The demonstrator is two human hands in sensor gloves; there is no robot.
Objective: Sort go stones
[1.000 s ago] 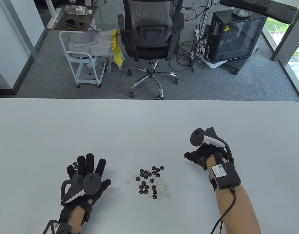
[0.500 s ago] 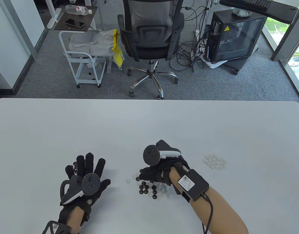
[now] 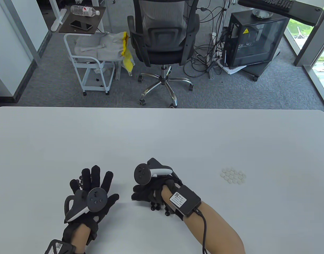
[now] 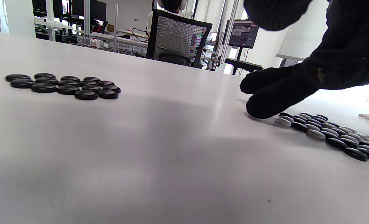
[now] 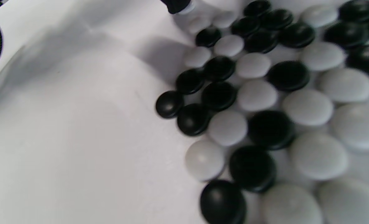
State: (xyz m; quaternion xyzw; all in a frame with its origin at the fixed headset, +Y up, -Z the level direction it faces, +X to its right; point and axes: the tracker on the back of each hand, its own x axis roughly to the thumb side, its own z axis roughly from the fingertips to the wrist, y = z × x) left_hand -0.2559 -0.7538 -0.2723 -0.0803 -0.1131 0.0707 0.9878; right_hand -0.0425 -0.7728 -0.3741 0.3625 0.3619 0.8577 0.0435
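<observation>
The right hand [image 3: 148, 193] lay low over the mixed pile [image 3: 162, 207], reaching toward nine o'clock on the tabletop [image 3: 162, 137] in the table view. Its fingers [image 4: 265, 105] were bunched and angled down, tips touching the tabletop at the pile's nine o'clock edge. Whether they pinched a stone could not be told: the table view hid the tips under the glove, and the left wrist view showed only dark glove meeting the surface just beside the nearest white stone [image 4: 283, 122].

The left hand [image 3: 92, 195] rested flat at nine o'clock from the pile, fingers straight and spread, holding nothing. The black group [image 4: 63, 86] sat at its fingertips; from above, only a few dark stones peeked out around the fingers.

The white group [image 3: 233, 176] lay well apart at three o'clock from the pile, in a tidy cluster. The pile itself stayed mostly hidden under the right hand and wrist from above; the right wrist view showed black stones [image 5: 218, 95] and white stones [image 5: 307, 107] packed touching one another.

The relation that mattered, by my judgement: the target stone lay directly under the right fingertips, at the pile's edge nearest the left hand. The stones were round, so no long axis constrained the pinch. If white, the stone would have to travel across the whole pile toward three o'clock; if black, the left hand stood much nearer to it and its group. The crowding made nudging neighbours the likely slip.
</observation>
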